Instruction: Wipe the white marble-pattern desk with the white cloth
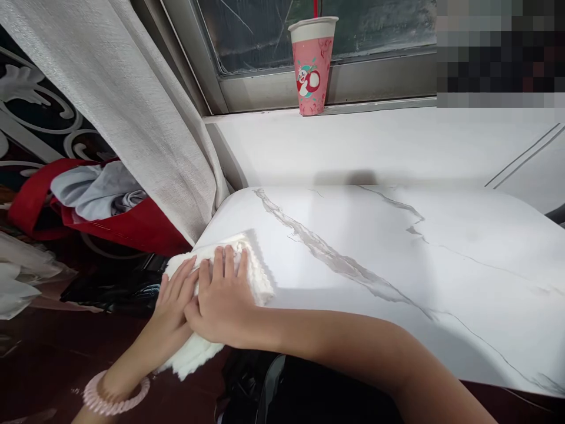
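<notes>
A fluffy white cloth [260,274] lies over the left end of a white marble-patterned table [353,235], and part of it hangs down past the edge. My left hand [174,303] rests on the cloth's left side with the fingers stretched out. Beside it, touching and slightly overlapping it, my right hand [225,300] presses flat on the cloth, fingers spread. Neither hand is wrapped round anything. A pink coiled band [115,397] circles my left wrist.
A pink and white paper cup [312,70] with a red straw stands on the window ledge behind the table. A pale curtain [145,100] hangs at the left. Below it are a red bag [128,227] with grey cloth inside and a black plastic bag [119,288].
</notes>
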`<state>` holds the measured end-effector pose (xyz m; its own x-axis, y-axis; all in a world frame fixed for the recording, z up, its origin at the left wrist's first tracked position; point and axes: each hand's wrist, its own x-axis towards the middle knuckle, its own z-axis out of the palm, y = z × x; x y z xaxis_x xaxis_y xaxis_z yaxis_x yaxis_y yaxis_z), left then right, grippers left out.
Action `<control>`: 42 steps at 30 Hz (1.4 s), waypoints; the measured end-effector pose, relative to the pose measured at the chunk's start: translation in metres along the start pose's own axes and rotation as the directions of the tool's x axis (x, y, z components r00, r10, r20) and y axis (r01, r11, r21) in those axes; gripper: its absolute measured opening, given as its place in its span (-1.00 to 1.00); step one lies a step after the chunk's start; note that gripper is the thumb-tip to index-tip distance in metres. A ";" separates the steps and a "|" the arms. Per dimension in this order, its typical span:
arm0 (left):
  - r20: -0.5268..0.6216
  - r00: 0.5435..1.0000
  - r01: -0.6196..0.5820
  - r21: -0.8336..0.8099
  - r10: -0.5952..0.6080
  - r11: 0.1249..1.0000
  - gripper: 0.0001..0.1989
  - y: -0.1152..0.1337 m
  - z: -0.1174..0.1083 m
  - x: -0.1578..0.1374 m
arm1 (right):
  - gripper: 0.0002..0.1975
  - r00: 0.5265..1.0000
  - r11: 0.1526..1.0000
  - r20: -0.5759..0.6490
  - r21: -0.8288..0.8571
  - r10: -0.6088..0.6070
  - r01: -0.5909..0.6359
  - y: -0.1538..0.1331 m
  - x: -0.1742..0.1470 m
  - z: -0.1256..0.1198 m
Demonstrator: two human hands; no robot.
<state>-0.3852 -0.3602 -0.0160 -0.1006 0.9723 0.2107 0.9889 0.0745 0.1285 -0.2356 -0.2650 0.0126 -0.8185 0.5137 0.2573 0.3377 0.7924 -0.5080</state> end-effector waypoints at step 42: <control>0.090 0.950 -0.262 -0.296 0.300 0.918 -0.35 -0.080 0.046 0.290 | -0.49 0.875 0.881 -0.278 -0.151 0.397 -0.448 0.133 0.179 -0.012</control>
<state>-0.4889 -0.0737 -0.0096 0.2109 0.9657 0.1514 0.9023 -0.2519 0.3499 -0.3319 -0.0638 0.0007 -0.4525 0.8554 0.2519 0.7347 0.5177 -0.4384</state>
